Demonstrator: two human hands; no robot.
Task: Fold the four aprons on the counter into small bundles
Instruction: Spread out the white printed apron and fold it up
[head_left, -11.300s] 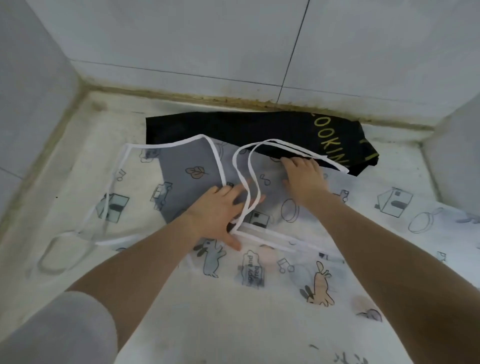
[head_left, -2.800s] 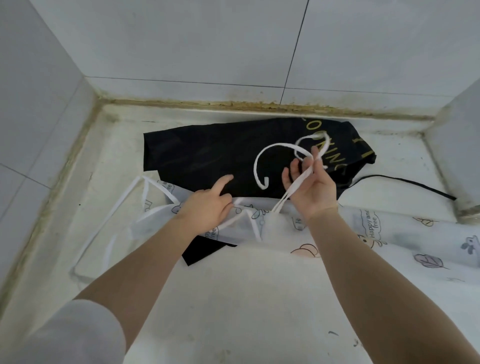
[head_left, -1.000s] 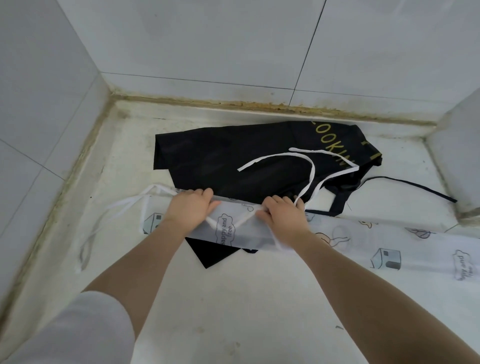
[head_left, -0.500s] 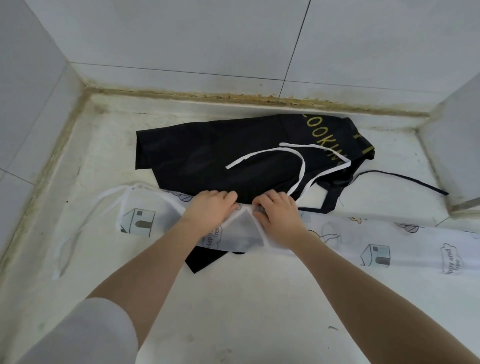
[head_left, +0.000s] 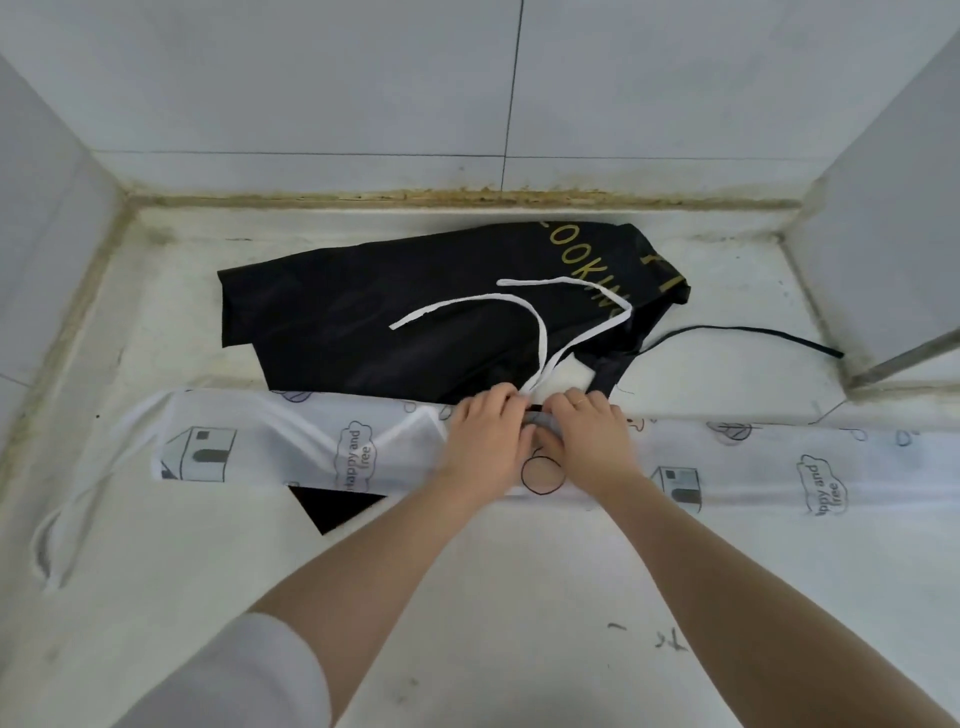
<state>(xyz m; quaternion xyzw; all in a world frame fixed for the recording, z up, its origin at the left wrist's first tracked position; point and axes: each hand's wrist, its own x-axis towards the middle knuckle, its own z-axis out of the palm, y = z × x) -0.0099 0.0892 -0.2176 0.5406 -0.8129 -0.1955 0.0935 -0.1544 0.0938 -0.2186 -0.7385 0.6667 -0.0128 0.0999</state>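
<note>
Left hand (head_left: 485, 434) and right hand (head_left: 589, 431) pinch translucent printed plastic apron strip (head_left: 779, 467); loose white fabric ties (head_left: 540, 332) beyond fingers could snag the roll.

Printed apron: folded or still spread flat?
Folded, not yet bundled. The printed apron lies as a long narrow band across the counter, both hands, left hand and right hand, pressing its middle.

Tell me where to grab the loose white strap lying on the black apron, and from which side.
Take the white strap just above the hands, where its two runs converge near the folded printed apron. Come from the near side with the right hand: that stretch is closest, while the free end trails off left across the black apron.
</note>
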